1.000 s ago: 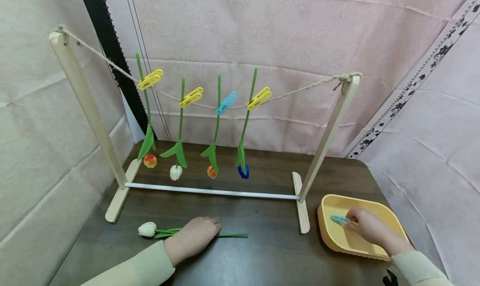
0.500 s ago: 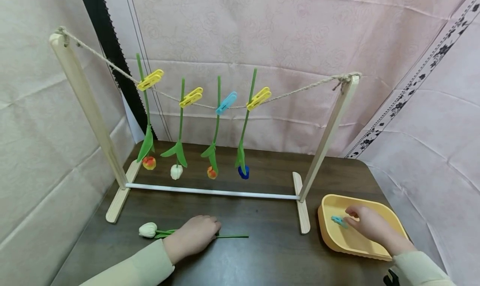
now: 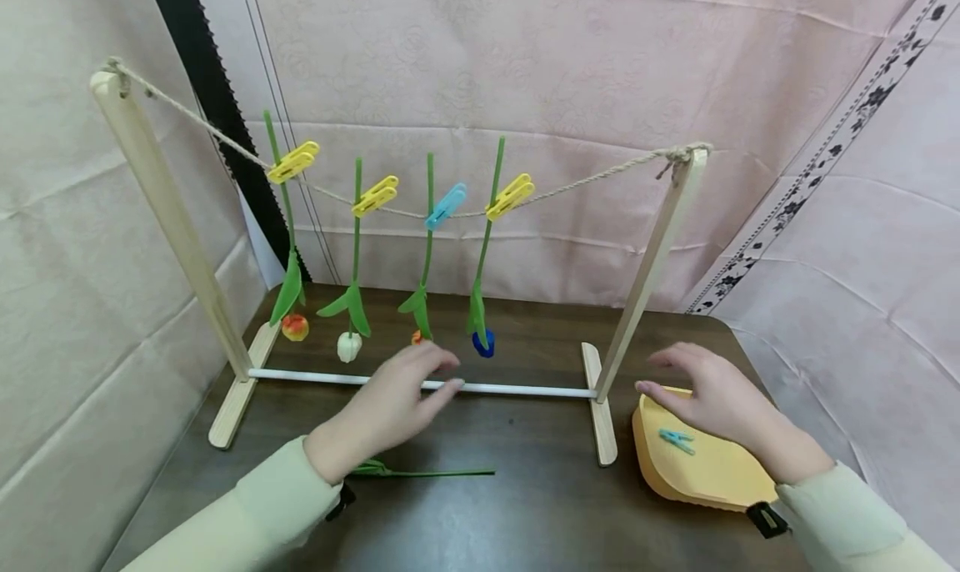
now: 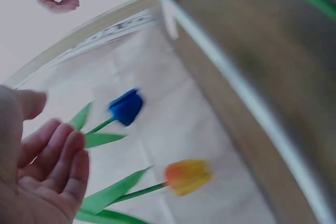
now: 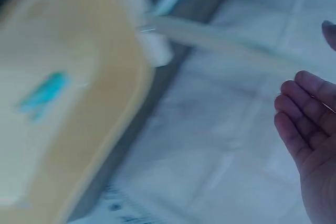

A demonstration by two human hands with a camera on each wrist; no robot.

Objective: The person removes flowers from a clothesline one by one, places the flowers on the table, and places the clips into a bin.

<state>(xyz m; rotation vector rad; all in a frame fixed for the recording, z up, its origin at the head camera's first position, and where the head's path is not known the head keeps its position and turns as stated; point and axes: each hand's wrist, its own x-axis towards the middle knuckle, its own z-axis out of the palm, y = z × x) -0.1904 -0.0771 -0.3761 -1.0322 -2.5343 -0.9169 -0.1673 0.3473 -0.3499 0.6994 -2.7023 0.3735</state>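
Observation:
My left hand (image 3: 393, 401) is raised over the table with fingers loosely bent and holds nothing. Below it lies a tulip (image 3: 420, 474), its stem showing and its white head hidden by my arm. My right hand (image 3: 712, 393), also holding nothing, hovers above the yellow tray (image 3: 652, 464); a blue clothespin (image 3: 677, 440) lies in that tray. On the rope hang several upside-down tulips: a blue one (image 4: 126, 107) and an orange-yellow one (image 4: 187, 177) appear near my left hand in the left wrist view. Yellow clothespins (image 3: 512, 197) and a blue one clip their stems.
A wooden stand with a left post (image 3: 168, 213) and a right post (image 3: 652, 272) carries the sagging rope (image 3: 600, 176). A white crossbar (image 3: 315, 377) joins its feet low over the dark table (image 3: 540, 505). Cloth walls (image 3: 585, 63) enclose the back and sides.
My left hand has let go of the lying tulip and risen forward. The right hand has left the clothespin in the tray and lifted up, fingers spread. The view has shifted slightly.

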